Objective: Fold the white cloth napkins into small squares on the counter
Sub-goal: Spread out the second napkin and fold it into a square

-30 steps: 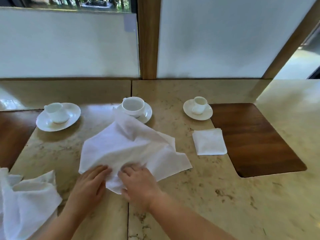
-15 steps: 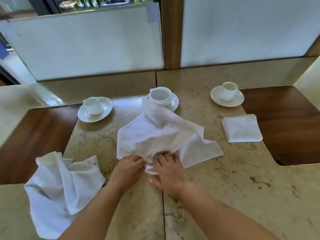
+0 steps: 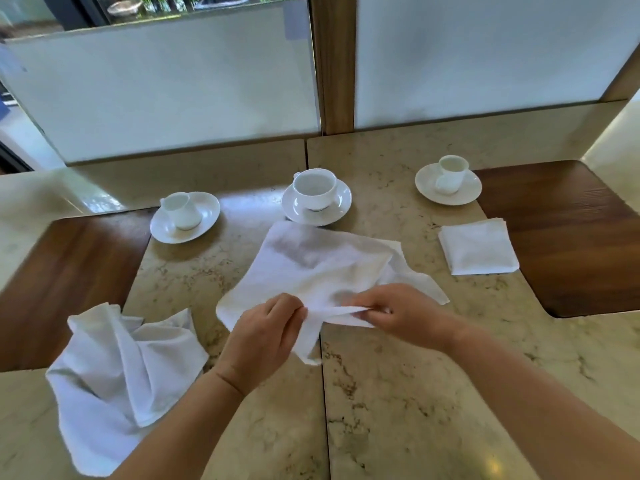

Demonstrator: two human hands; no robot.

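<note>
A white cloth napkin (image 3: 318, 265) lies spread and rumpled on the marble counter (image 3: 415, 393), in the middle. My left hand (image 3: 266, 334) pinches its near edge, and my right hand (image 3: 398, 311) pinches the same edge a little to the right, so a strip of cloth is stretched between them. One corner hangs down below my left fingers. A napkin folded into a small square (image 3: 479, 251) rests to the right. A crumpled pile of white napkins (image 3: 121, 379) sits at the near left.
Three white cups on saucers stand behind the napkin: left cup (image 3: 181, 213), middle cup (image 3: 315, 194), right cup (image 3: 450, 174). Dark wooden insets (image 3: 571, 237) flank the marble on the right and left (image 3: 62, 282). A frosted glass panel with a wooden post rises at the back.
Both hands went from pressing flat on the napkin's near part to pinching its near edge and drawing apart. The napkin's far side now lies flatter, off the middle cup. The camera view shifted.
</note>
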